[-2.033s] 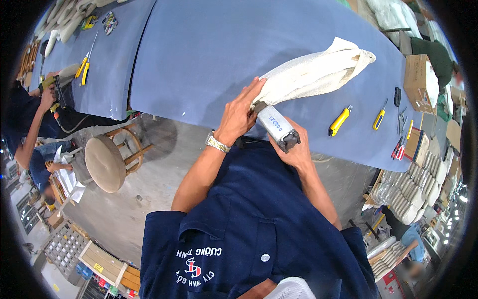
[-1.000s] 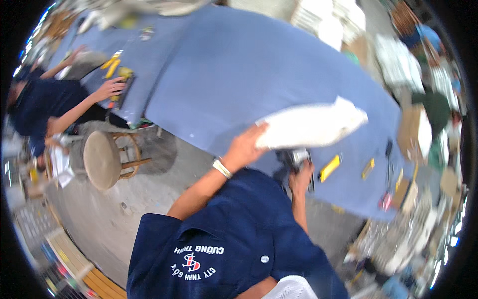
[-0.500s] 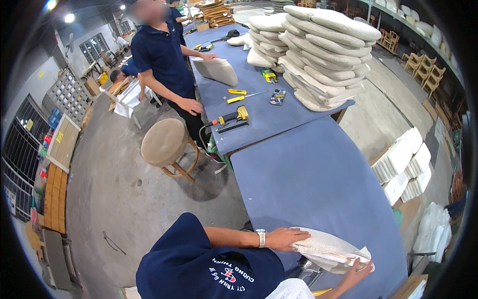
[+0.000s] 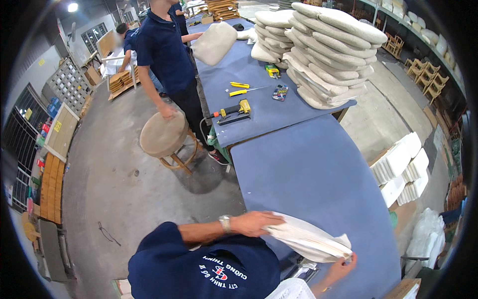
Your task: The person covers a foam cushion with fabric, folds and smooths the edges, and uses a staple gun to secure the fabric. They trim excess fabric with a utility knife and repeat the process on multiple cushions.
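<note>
A cream fabric-covered seat cushion (image 4: 308,238) is tilted up on its edge at the near side of the blue table, in front of my body. My left hand (image 4: 255,223), with a metal watch at the wrist, is closed on its left end. At the right end, my right hand (image 4: 343,268) grips the lower corner, where loose fabric is folded. Part of a metal tool (image 4: 304,269) shows under the cushion, half hidden by it and my body.
Across the farther table (image 4: 219,137) lie a yellow staple gun (image 4: 234,112), yellow-handled tools (image 4: 241,91) and small packets. Tall cushion stacks (image 4: 331,55) stand there. A co-worker (image 4: 167,60) holds a pad, one hand on a round stool (image 4: 164,134). White pads (image 4: 401,167) are piled at right.
The cushion has been turned up onto its edge, both my hands still on it. The co-worker has raised the pad and lowered the other hand to the stool. The view has shifted slightly.
</note>
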Demonstrator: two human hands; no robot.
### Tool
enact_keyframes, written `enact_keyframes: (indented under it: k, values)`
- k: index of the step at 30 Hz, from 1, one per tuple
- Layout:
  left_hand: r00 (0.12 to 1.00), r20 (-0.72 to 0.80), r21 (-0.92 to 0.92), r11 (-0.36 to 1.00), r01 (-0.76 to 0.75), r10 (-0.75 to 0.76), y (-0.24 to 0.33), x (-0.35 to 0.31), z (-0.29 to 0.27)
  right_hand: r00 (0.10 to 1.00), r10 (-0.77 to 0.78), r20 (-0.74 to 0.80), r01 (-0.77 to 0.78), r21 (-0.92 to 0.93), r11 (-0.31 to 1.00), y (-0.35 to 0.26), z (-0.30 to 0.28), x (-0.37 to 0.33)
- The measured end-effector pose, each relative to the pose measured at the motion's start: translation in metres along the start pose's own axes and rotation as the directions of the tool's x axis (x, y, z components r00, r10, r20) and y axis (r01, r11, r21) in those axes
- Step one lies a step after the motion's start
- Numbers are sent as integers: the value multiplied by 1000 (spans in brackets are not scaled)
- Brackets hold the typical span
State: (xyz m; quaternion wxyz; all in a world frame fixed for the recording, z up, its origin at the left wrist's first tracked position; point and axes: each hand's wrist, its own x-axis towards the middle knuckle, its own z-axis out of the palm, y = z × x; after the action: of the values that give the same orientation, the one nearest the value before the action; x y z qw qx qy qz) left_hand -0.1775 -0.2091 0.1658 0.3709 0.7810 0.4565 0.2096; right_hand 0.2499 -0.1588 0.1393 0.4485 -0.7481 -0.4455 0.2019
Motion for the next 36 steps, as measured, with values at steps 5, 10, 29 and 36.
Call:
enact_keyframes:
  k: [5, 10, 29, 36]
  values:
    - [941, -156, -200, 942, 268, -301, -67, -3, 2, 966, -255, 43, 254, 33, 967, -16, 102, 33]
    - [798, -74, -273, 781, 561, -599, -144, 22, 43, 979, -190, 73, 176, 161, 971, 21, 205, 56]
    - [935, 336, 89, 984, -154, 116, -71, 328, 103, 996, 86, 17, -88, 262, 961, 41, 173, 63]
    - [946, 324, 126, 989, -79, 35, -77, 320, 119, 981, -180, 76, 187, -110, 976, 34, 174, 66]
